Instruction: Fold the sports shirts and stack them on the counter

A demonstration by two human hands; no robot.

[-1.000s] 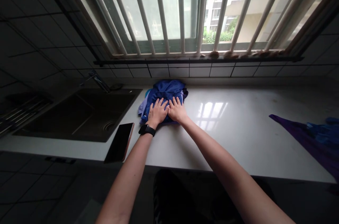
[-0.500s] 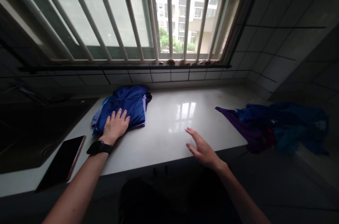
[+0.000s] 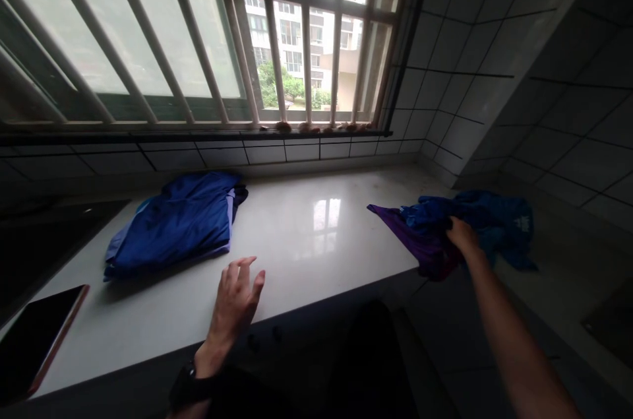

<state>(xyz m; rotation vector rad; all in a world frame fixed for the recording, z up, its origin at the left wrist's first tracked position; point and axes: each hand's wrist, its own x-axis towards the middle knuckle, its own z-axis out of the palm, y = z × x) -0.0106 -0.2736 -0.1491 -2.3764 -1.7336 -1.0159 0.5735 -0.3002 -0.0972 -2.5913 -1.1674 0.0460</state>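
A folded blue garment (image 3: pixel 173 224) lies on the white counter (image 3: pixel 306 241) at the left, below the barred window. My left hand (image 3: pixel 236 303) hovers over the counter's front edge with fingers spread, holding nothing, a dark watch on its wrist. At the right end lies a crumpled pile of blue and purple clothes (image 3: pixel 459 227). My right hand (image 3: pixel 461 234) rests on that pile with its fingers curled into the blue cloth; the fingertips are hidden.
A dark phone (image 3: pixel 34 336) with a reddish edge lies at the counter's front left corner. A dark sink (image 3: pixel 44 234) sits at the far left. Tiled walls close the right side. White window bars (image 3: pixel 277 43) run behind the counter.
The view has swung right. My left hand came off the folded blue garment and back to the counter's front edge. My right hand reached right onto the crumpled pile.
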